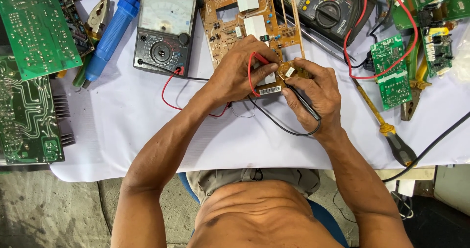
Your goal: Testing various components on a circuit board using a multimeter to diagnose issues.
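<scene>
A brown circuit board [245, 18] lies on the white-covered table [147, 125], running from the far edge down to my hands. My left hand [240, 72] grips a red test probe [259, 58] and presses its tip onto the board's near end. My right hand [313, 94] holds a black test probe [303, 102] like a pen, its tip on the same spot. Red and black leads run from the probes to an analog multimeter [164, 30] at the back left.
A blue desoldering pump [110, 35] and green boards [32, 28] lie on the left. A dark digital meter [333, 8] sits at the back. On the right are a small green board [390, 72], a yellow-handled screwdriver [384, 125] and pliers [416, 89].
</scene>
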